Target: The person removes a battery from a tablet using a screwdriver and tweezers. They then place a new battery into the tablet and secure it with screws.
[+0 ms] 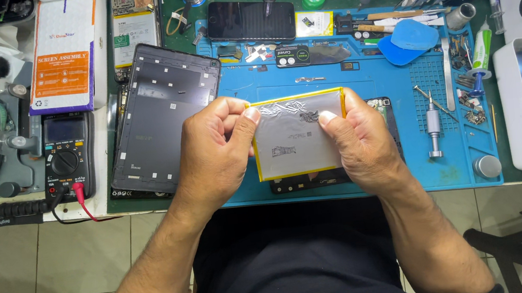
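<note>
Silver battery pouch (296,139) gripped by left hand (215,146) and right hand (357,139); inspection step; next calls for careful, flat seating.

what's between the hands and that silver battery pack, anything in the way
Nothing visible. Both the left hand and the right hand already grip the silver battery pack by its side edges, held above the blue mat.
</note>
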